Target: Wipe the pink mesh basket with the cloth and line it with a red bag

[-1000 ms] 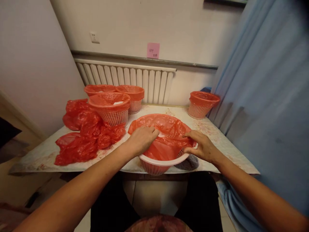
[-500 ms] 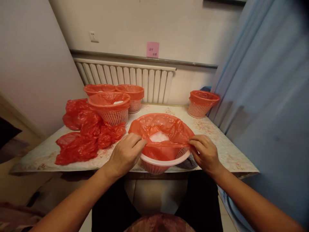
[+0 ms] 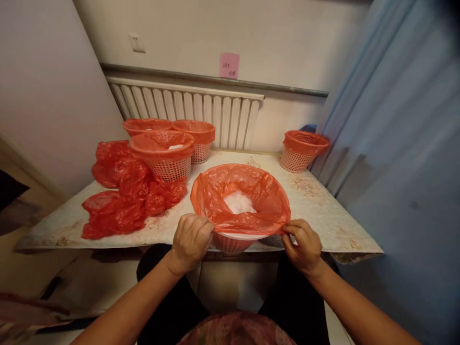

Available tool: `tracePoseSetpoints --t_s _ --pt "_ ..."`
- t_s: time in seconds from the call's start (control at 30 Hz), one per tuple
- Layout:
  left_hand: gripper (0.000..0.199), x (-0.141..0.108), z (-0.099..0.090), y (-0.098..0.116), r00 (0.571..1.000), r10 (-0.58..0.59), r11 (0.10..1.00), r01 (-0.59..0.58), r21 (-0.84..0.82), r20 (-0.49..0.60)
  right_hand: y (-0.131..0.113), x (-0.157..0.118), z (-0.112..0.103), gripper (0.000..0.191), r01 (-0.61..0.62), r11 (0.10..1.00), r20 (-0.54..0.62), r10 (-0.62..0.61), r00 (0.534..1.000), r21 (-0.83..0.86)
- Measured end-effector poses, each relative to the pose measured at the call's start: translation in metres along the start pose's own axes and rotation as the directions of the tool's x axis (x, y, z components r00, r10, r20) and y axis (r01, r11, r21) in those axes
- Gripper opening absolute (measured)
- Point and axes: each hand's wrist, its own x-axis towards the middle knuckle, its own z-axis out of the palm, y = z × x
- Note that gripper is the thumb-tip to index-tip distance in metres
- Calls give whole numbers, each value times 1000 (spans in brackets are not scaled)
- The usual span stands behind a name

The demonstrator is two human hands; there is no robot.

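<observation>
A perforated plastic basket [image 3: 230, 244] stands at the table's near edge, with a thin red plastic bag [image 3: 262, 191] lining it. White material [image 3: 240, 202] lies at the bottom of the bag; I cannot make out its kind. My left hand [image 3: 192, 239] is closed on the bag's near edge at the left of the rim. At the near right of the rim, my right hand [image 3: 304, 242] pinches the same edge between thumb and fingers. The bag's edge is stretched between both hands along the front rim, and a strip of white rim shows below it.
Crumpled red bags [image 3: 132, 201] lie at the left on the floral tablecloth [image 3: 312, 206]. Behind them stand several red-lined baskets [image 3: 168, 167]. Another lined basket [image 3: 298, 158] is at the far right, beside a blue curtain [image 3: 388, 167]. A radiator [image 3: 190, 105] runs along the wall.
Both hands have come down and toward me, drawing the bag's near edge over the front rim. Much less of the white rim shows now.
</observation>
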Motion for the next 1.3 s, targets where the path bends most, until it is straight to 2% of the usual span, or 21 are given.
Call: tracePoseSetpoints --t_s 0.07,0.17,0.33,0.47,0.57,0.77,0.93,0.97,1.03,1.1,1.17,1.23,1.3 --pt "23 -2 4 -1 1000 -4 1000 4 3 2 2 -3 6 21 17 1000 40 -17 999 1" --pt "22 -6 7 0 1000 1 1000 -1 -25 24 3 -6 12 18 -1 1000 32 1 999 -3" --pt "22 -18 6 4 1000 -10 996 11 -86 15 0 -8 13 15 -25 999 54 23 998 38" --pt "21 -25 5 8 997 -21 994 29 -106 80 1 -11 13 17 -22 1000 149 18 989 21" --pt "19 -26 8 10 993 -38 993 50 -107 110 2 -12 17 19 -26 999 158 23 987 18" --pt "22 -29 20 12 985 -118 969 142 -200 125 7 -16 27 26 -87 994 200 73 977 64" --pt "20 -30 19 21 951 -249 928 288 -235 184 8 -24 16 15 -239 965 333 191 923 107" --pt "20 -30 17 23 936 -277 916 325 -235 215 6 -25 12 15 -283 954 335 236 912 99" --pt "21 -33 13 25 895 -352 874 419 -244 275 1 -25 1 20 -408 912 265 385 884 38" --pt "20 -40 10 26 832 -462 798 541 -267 307 -7 -22 -8 36 -526 848 95 530 842 -65" --pt "19 -53 10 25 732 -603 684 679 -268 317 -14 -17 -13 51 -498 858 55 507 860 -123" --pt "19 -73 13 25 600 -729 557 800 -224 330 -18 -12 -12 51 -363 926 170 376 911 -105" --pt "19 -96 17 25 477 -797 452 878 -158 369 -17 -9 -5 41 -225 972 296 234 926 -64"
